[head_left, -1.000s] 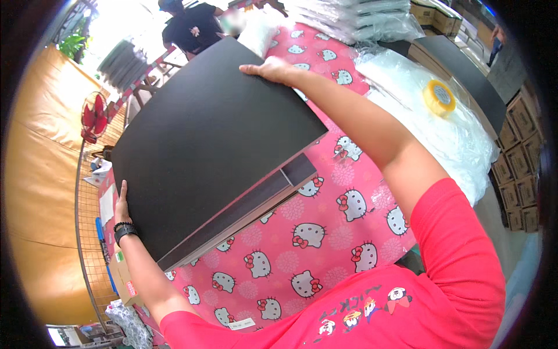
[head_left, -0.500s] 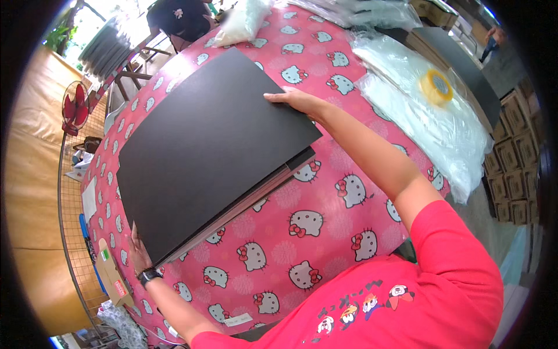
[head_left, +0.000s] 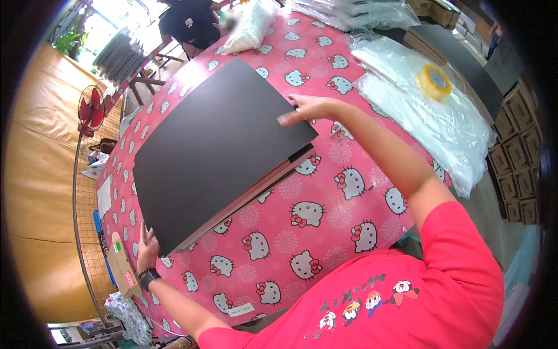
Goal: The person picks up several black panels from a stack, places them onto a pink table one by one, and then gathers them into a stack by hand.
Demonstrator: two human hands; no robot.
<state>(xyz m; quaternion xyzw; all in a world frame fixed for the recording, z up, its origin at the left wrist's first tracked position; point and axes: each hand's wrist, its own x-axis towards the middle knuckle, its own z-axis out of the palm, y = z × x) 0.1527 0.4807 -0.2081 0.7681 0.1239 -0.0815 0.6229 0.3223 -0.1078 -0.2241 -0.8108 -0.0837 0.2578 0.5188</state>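
A large flat black board (head_left: 215, 139) lies slantwise on the pink tablecloth, on top of a stack (head_left: 250, 189) whose pinkish and dark layers show along the near side. My left hand (head_left: 147, 247), with a dark watch on the wrist, touches the board's near left corner. Its fingers are stretched out. At the right edge, near the far right corner, is my right hand (head_left: 311, 109). The thumb lies over the top of the board and a finger stands apart from it; the other fingers are partly hidden.
Clear plastic bags (head_left: 418, 116) cover the right side of the table, with a yellow tape roll (head_left: 435, 83) on them. A cardboard piece (head_left: 123, 269) and blue pen-like items (head_left: 102, 238) lie at the left edge. Stacked cartons (head_left: 517, 151) stand right; a person (head_left: 189, 24) sits beyond.
My right hand has shifted slightly right and nearer along the edge, its thumb and finger now spread. The board's right corner sits closer over the stack. The view has turned a little.
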